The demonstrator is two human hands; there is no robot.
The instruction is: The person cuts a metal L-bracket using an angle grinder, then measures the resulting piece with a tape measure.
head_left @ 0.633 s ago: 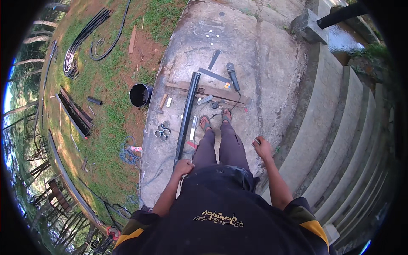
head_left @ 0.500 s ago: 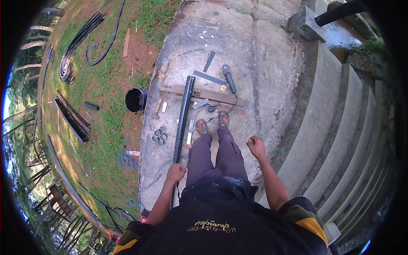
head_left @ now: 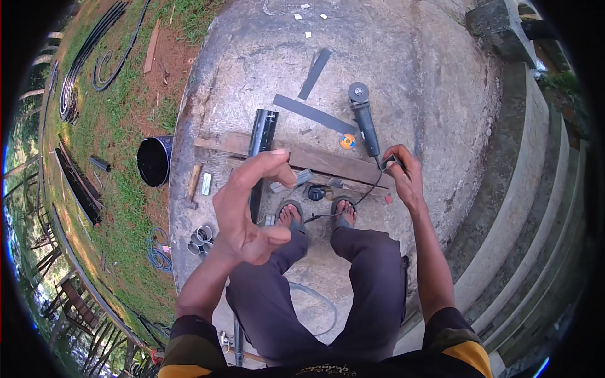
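My left hand (head_left: 242, 201) is raised with fingers curved and apart, holding nothing, in front of a long black steel tube (head_left: 261, 129). My right hand (head_left: 403, 173) grips a small dark object (head_left: 391, 164) at the right end of a brown timber (head_left: 331, 160); whether it touches the timber I cannot tell. An angle grinder (head_left: 364, 123) with a cord lies just above and left of that hand, beside an orange disc (head_left: 346, 141) and dark flat strips (head_left: 312, 110). A hammer (head_left: 195, 183) and a pale block (head_left: 207, 183) lie left of the tube.
Several short pipe rings (head_left: 201, 234) sit left of my legs. A bucket (head_left: 153, 160), coiled hoses (head_left: 88, 63) and metal lengths (head_left: 75, 183) lie on the grass. Concrete steps (head_left: 515, 176) descend along the right, with a concrete post base (head_left: 495, 31) above.
My knees have bent and the view has come closer to the ground items. My left hand has risen from beside my hip and opened. My right hand has moved forward, toward the grinder.
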